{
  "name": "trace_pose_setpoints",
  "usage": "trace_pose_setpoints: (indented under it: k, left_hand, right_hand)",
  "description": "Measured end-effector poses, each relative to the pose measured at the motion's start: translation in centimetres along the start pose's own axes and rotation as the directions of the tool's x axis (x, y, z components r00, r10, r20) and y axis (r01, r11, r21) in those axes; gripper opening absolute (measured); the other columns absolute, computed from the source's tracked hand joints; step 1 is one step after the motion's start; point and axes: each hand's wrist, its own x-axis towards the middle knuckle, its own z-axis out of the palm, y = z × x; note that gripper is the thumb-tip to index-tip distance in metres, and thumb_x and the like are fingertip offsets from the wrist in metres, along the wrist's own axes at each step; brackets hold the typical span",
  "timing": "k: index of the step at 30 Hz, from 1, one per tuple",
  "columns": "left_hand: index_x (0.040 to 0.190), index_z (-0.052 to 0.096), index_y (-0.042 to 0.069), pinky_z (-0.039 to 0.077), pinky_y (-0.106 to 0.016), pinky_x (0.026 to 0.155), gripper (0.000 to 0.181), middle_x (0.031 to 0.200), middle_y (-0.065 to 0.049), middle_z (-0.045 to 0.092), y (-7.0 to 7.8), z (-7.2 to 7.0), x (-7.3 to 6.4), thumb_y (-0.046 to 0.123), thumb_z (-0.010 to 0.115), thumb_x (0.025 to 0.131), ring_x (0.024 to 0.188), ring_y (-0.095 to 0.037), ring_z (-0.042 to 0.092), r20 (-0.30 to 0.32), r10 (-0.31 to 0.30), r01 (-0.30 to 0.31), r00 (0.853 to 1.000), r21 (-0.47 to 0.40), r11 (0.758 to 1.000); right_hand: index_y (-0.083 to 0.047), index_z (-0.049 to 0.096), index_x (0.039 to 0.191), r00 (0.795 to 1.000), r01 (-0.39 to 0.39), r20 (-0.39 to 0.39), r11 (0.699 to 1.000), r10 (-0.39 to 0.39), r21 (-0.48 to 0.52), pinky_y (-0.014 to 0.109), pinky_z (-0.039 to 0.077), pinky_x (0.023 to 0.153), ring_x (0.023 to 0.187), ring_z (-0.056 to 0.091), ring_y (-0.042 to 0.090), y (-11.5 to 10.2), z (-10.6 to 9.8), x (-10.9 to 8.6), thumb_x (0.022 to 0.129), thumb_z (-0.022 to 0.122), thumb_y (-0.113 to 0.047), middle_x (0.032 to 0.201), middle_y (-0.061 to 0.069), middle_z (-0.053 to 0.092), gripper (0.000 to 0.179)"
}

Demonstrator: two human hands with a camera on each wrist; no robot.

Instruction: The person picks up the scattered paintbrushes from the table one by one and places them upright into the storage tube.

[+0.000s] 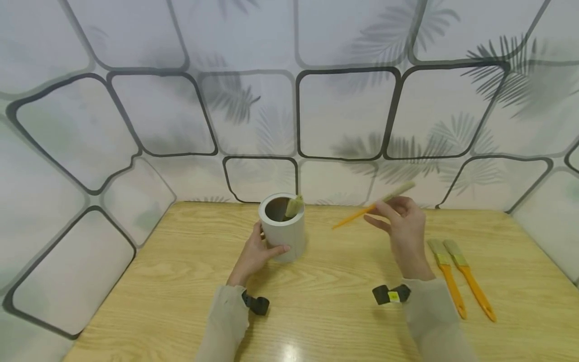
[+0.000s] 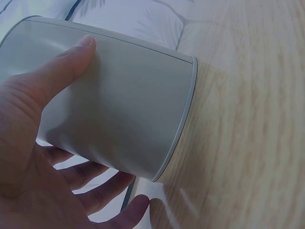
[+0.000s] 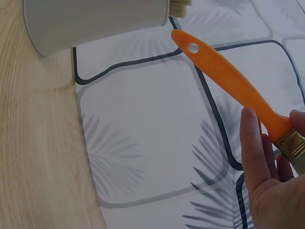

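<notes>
My left hand [image 1: 257, 255] grips a pale grey cylindrical container [image 1: 289, 239] from its left side. In the left wrist view the thumb lies along the container's smooth wall [image 2: 128, 105], while the fingers reach around its other side. A paintbrush [image 1: 294, 206] stands in the container, bristles up above the rim and its lower part hidden inside. To the right and raised over the table, my right hand [image 1: 402, 234] pinches another paintbrush [image 3: 233, 86] near its metal band. That brush slants, its orange handle end toward the container and its pale bristles toward the upper right.
Two more orange-handled paintbrushes, a left one [image 1: 445, 276] and a right one [image 1: 470, 281], lie side by side on the wooden table [image 1: 334, 311], by the right forearm. A patterned wall covering [image 1: 344, 115] stands along the table's back and sides.
</notes>
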Motion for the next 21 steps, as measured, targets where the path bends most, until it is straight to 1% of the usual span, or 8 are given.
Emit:
trace_pose_setpoints:
  k: [2, 4, 7, 12, 21]
  left_hand:
    - [0.157, 0.023, -0.001, 0.034, -0.066, 0.110, 0.094, 0.150, -0.029, 0.039, 0.0, 0.0, 0.0, 0.011, 0.083, 0.086, 0.138, -0.049, 0.038, 0.003, 0.002, -0.002, 1.000, -0.003, 1.000]
    - [0.157, 0.023, 0.000, 0.033, -0.065, 0.111, 0.095, 0.151, -0.028, 0.038, 0.0, 0.0, 0.0, 0.011, 0.083, 0.086, 0.140, -0.048, 0.036, 0.003, -0.010, 0.010, 1.000, -0.010, 1.000]
    - [0.158, 0.023, 0.001, 0.032, -0.065, 0.111, 0.095, 0.152, -0.028, 0.038, 0.1, 0.0, 0.0, 0.010, 0.083, 0.086, 0.141, -0.048, 0.036, 0.001, -0.015, 0.015, 1.000, -0.014, 1.000]
    - [0.157, 0.023, 0.001, 0.033, -0.066, 0.111, 0.094, 0.152, -0.029, 0.038, 0.2, 0.1, 0.0, 0.009, 0.083, 0.086, 0.140, -0.049, 0.036, 0.000, -0.008, 0.008, 1.000, -0.006, 1.000]
    - [0.157, 0.024, 0.001, 0.032, -0.065, 0.111, 0.093, 0.152, -0.028, 0.038, 0.0, 0.1, 0.0, 0.011, 0.083, 0.086, 0.141, -0.047, 0.036, -0.004, -0.013, 0.013, 1.000, -0.011, 1.000]
  right_hand:
    - [0.000, 0.052, 0.099, 1.000, 0.005, -0.005, 1.000, -0.005, 0.022, 0.039, 0.061, 0.077, 0.078, 0.071, 0.018, 0.0, 0.2, 0.0, 0.094, 0.070, 0.002, 0.087, 0.007, 0.066, 0.020]
    - [-0.001, 0.052, 0.098, 1.000, 0.012, -0.008, 0.999, -0.012, 0.038, 0.040, 0.061, 0.078, 0.078, 0.071, 0.018, 0.0, 0.5, -0.1, 0.093, 0.071, 0.003, 0.087, 0.007, 0.066, 0.020]
    - [-0.001, 0.054, 0.098, 1.000, 0.022, -0.006, 0.999, -0.022, 0.047, 0.041, 0.061, 0.079, 0.079, 0.072, 0.019, 0.1, 0.7, -0.2, 0.093, 0.071, 0.003, 0.087, 0.007, 0.067, 0.018]
    - [-0.002, 0.057, 0.094, 0.999, 0.038, 0.005, 0.996, -0.039, 0.077, 0.042, 0.060, 0.080, 0.079, 0.072, 0.020, 0.3, 1.1, -0.4, 0.094, 0.068, 0.006, 0.087, 0.007, 0.068, 0.014]
    - [-0.003, 0.059, 0.088, 0.997, 0.071, -0.002, 0.984, -0.072, 0.163, 0.045, 0.060, 0.079, 0.079, 0.073, 0.024, 0.9, 2.0, -0.7, 0.091, 0.072, 0.007, 0.086, 0.008, 0.067, 0.017]
